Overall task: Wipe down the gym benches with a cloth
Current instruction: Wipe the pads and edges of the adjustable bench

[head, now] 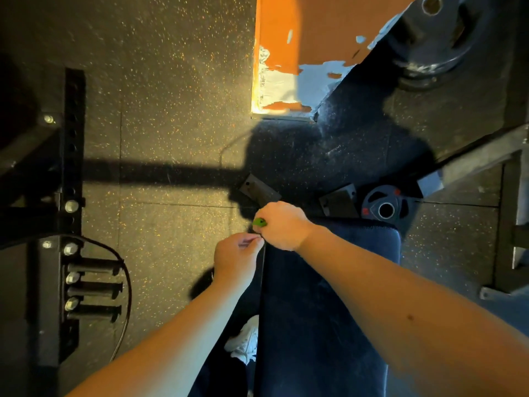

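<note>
hands (pixel 234 253) (pixel 282 224): 2 | bench (pixel 329 296): 1 | weight plates (pixel 385 206) (pixel 435 38): 2 (one small) | pegs (pixel 94 267) (pixel 96 289) (pixel 94 310): 3

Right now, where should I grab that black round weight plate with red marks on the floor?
The black round weight plate lies flat, its near edge hidden by the blue padded bench. Probably come from above and hook its right rim.

Speckled floor (pixel 171 81) bears the dark bench (pixel 315 310); a weight plate (pixel 372 200) beyond.

Only a corner of the green thing (pixel 259 222) shows under the right hand (pixel 282 224), whether the left hand (pixel 236 256) pinches anything is too small to tell, and the bench (pixel 315 310) runs off the bottom edge.
</note>
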`<state>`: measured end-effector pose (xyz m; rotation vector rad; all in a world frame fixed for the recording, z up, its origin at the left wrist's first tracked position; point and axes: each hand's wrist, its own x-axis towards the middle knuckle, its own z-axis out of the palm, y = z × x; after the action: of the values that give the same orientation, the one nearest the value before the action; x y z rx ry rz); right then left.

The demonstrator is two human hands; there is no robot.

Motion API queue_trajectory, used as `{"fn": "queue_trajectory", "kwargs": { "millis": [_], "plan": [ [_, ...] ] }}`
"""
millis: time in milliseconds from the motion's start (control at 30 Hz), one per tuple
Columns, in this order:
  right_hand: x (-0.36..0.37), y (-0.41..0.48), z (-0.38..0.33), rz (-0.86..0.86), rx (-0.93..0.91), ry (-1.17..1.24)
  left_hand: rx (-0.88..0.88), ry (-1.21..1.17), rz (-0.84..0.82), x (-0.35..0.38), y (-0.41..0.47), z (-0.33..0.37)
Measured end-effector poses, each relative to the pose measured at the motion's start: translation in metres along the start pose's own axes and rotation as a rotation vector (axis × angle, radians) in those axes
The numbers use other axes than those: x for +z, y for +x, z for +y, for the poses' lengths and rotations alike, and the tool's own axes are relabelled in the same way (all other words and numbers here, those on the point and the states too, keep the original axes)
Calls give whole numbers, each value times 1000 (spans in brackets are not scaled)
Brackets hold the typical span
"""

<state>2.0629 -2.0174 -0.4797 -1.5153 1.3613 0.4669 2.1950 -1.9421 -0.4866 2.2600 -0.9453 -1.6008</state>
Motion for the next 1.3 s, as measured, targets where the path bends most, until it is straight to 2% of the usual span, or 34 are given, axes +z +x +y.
{"fn": "queue_trajectory", "kwargs": {
  "millis": [100, 200, 300, 433, 533, 733, 900, 967, 1100, 1300],
  "plan": [
    [4, -6, -17, 29, -55, 228, -92, -102, 116, -22, -4, 2],
    [12, -33, -23, 225, -102, 645, -71, -260, 165, -39, -9, 12],
    [29, -62, -30, 419, -79, 877, 44, -346, 81, -41, -15, 25],
    [55, -79, -29, 462, 3, 1310, 163, -337, -122, -35, -18, 25],
    [68, -81, -21, 505, 36, 1355, 249, -152, -201, -33, -18, 21],
    [86, -95, -14, 565, 54, 1390, 291, -47, -252, -32, -18, 12],
    [110, -119, -25, 625, 43, 1341, 376, -42, -173, -33, -33, -7],
    [125, -134, -34, 659, 33, 1324, 350, -66, -173, -35, -44, -18],
    [167, -169, -52, 717, -4, 1288, 216, -210, -275, -46, -94, -43],
    [256, -208, -92, 734, -82, 1338, 37, -277, -352, -74, -158, -123]
  ]
}}
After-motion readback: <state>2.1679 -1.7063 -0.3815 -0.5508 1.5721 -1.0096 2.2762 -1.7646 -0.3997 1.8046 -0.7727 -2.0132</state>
